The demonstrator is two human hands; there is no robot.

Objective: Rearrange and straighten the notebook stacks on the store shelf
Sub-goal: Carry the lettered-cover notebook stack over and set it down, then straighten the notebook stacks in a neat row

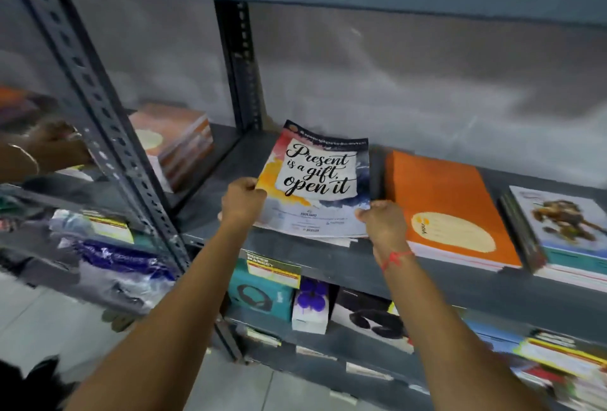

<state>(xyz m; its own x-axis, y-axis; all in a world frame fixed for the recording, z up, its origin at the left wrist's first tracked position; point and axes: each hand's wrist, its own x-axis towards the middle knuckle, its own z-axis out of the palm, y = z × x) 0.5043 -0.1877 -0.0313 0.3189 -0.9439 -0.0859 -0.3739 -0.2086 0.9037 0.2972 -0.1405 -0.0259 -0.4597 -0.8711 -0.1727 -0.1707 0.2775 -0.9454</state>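
Held at both near corners: a thin stack of notebooks topped by a cover reading "Present is a gift, open it", lying on the grey metal shelf with its near edge lifted and jutting slightly past the shelf lip. Left hand closed in a pinch on the near-left corner; right hand closed likewise on the near-right corner, a red thread tied round its wrist. Exact number of notebooks in the held stack too thin to count.

Just right of it, apart by a narrow gap: one orange notebook stack with a pale oval label. Farther right, one more stack with an animal picture on the cover. Left and farther back, behind the slotted upright, a fourth stack with a reddish cover. Four stacks in all on this level.

On the shelf below: a teal box, a white-and-purple box and a dark boxed item, blurred. At far left, another person's hand with a bangle.
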